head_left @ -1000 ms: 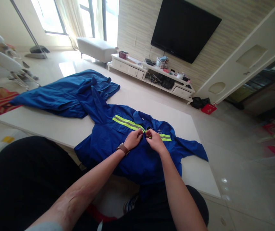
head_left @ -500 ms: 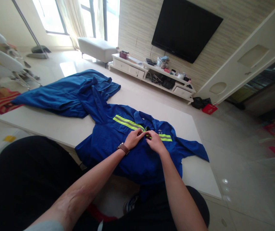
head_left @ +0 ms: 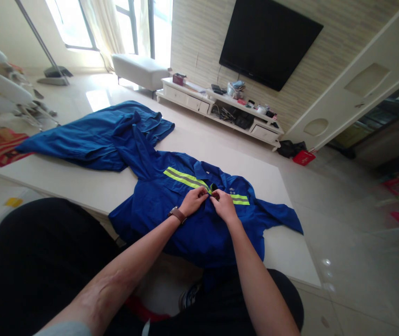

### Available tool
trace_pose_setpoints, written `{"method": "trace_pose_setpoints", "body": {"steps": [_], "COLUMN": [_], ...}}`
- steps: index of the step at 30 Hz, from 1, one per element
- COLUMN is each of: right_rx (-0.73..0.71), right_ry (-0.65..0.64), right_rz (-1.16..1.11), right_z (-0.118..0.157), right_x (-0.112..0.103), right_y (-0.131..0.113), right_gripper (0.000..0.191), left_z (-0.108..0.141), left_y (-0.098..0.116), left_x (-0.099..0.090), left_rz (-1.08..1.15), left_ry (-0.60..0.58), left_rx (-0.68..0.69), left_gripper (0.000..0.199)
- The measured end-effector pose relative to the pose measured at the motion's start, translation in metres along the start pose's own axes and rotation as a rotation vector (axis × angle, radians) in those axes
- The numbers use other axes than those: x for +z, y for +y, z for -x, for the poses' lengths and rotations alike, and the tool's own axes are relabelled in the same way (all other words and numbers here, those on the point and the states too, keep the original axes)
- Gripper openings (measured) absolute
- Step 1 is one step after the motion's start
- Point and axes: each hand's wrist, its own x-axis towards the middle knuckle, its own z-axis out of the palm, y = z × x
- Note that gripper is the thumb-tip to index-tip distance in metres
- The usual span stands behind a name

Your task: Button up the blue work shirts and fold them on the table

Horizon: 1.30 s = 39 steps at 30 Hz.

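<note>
Blue jacket (head_left: 199, 235), one, with two hands at its front, spread on one white table (head_left: 258, 165).

Left hand (head_left: 193, 200) and right hand (head_left: 223, 205), one each, met at the upper front opening, knuckles up, forearms reaching inward from either side; on each, thumb and fingertips were pinched together on the cloth. Reflective strips, yellow-green and grey, two: longer strip (head_left: 183, 177) beside the left hand, shorter strip (head_left: 240, 199) beside the right. Chest mark (head_left: 232, 190), pale, one, too small to read; collar tag (head_left: 208, 172), one, likewise. Wristwatch (head_left: 177, 214), brown strap, one, on the left wrist. Second blue garment (head_left: 77, 140), one, lay at the table's left end, against the jacket's sleeve. Beyond: one white cabinet (head_left: 182, 97), one black television (head_left: 269, 42), brand illegible, and one red bag (head_left: 303, 157).
</note>
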Motion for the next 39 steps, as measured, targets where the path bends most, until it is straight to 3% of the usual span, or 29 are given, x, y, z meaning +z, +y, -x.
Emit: {"method": "trace_pose_setpoints", "body": {"steps": [7,30,39], "right_rx": [0.006,-0.066,-0.074], "right_ry": [0.044,0.117,0.074], "right_rz": [-0.028,0.051,0.050], "right_z": [-0.003,-0.001,0.000], "right_x": [0.006,-0.005,-0.005], "right_y": [-0.002,-0.019,-0.019], "right_gripper": [0.013,0.012,0.013], "left_z": [0.002,0.000,-0.001], "left_y": [0.001,0.000,-0.005], "left_x": [-0.001,-0.003,-0.001], "left_rz": [-0.014,0.153,0.094], "left_ry": [-0.012,-0.007,0.019], "left_rx": [0.033,-0.010,0.008], "left_gripper": [0.009,0.020,0.018]}}
